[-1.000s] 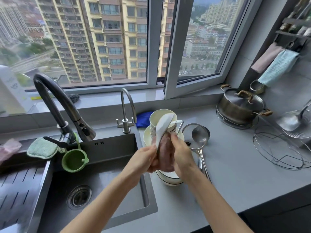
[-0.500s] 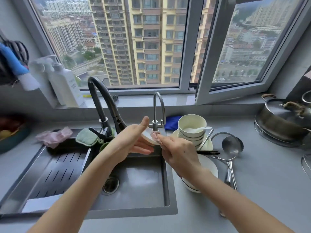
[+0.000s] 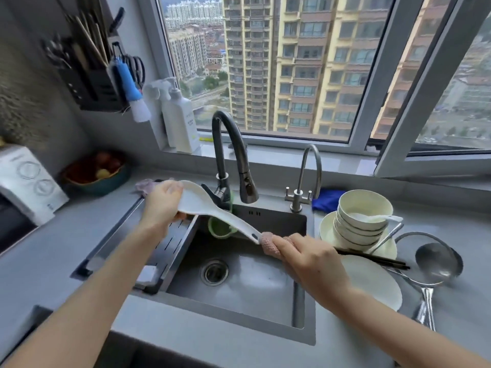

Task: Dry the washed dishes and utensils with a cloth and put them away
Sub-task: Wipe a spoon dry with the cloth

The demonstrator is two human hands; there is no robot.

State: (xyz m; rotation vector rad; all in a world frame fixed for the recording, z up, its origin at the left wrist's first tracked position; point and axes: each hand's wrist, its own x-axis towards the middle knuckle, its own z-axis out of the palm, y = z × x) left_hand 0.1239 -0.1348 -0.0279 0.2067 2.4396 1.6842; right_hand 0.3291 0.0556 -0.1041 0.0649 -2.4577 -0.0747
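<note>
Wiping white plastic rice paddle (image 3: 210, 208) above sink (image 3: 239, 285). Left hand (image 3: 162, 203) curled round broad scoop end, steadying it. Right hand (image 3: 310, 256) pinches nubbly pink cloth (image 3: 269, 243) closed over thin handle tip. Best: draw cloth full length, turn paddle, cover both smooth faces. Right, on counter: glossy stacked bowls (image 3: 361, 221), plate (image 3: 372, 280), steel ladle (image 3: 435, 261) undried.

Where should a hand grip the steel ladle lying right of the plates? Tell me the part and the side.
Grip the steel ladle by its long handle, low down near the counter's front edge, coming from above and the near side. It lies flat with the bowl pointing away and a wire skimmer resting over the bowl, so that end is crowded; the handle end lies free, clear of the white plate.
</note>
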